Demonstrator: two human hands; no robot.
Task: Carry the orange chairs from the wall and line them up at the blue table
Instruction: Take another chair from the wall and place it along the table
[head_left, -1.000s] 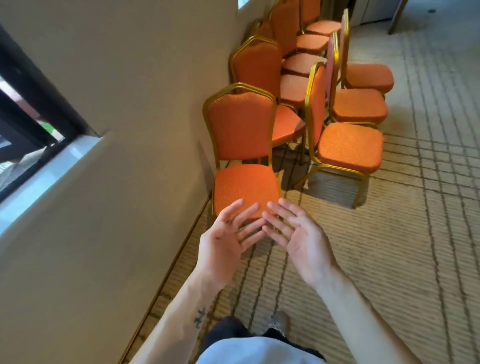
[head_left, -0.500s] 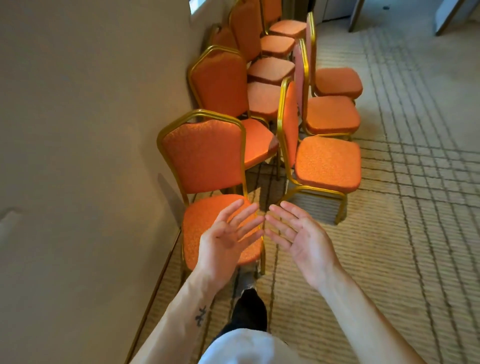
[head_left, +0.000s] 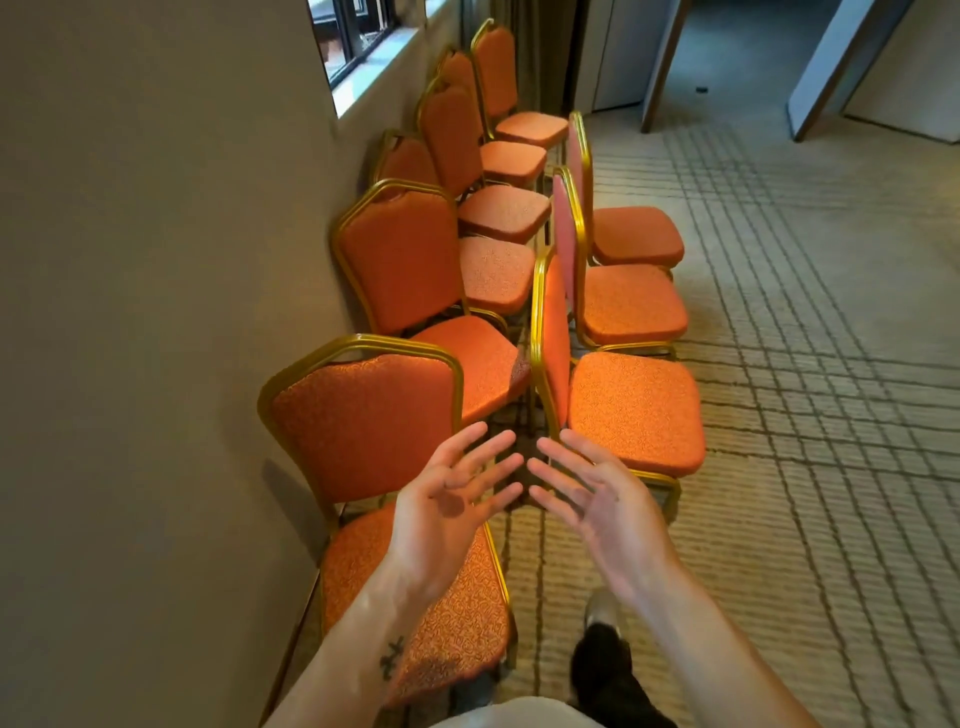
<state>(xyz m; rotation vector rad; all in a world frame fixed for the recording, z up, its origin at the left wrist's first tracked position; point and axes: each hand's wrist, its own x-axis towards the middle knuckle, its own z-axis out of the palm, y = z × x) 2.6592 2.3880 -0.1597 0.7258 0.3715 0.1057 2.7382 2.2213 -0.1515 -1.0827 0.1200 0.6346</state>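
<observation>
Several orange chairs with gold frames stand in two rows beside the beige wall (head_left: 156, 312). The nearest chair (head_left: 363, 415) sits directly below me, its back toward the wall. A second chair (head_left: 628, 405) stands to its right, seat facing the room. My left hand (head_left: 447, 509) hovers palm up over the nearest chair's seat, fingers spread, holding nothing. My right hand (head_left: 597, 499) floats beside it, also spread and holding nothing, close to the second chair's back edge. The blue table is out of view.
More orange chairs (head_left: 498, 218) run along the wall toward a window (head_left: 363, 41). Striped beige carpet (head_left: 805, 364) stretches to the right. Grey panels or door leaves (head_left: 831, 62) stand at the far end. My foot (head_left: 597, 613) is on the carpet.
I have stepped closer to the chairs; the nearest chair now lies under my hands. Both hands stay spread and hold nothing. The view has tilted up, showing the far window.
</observation>
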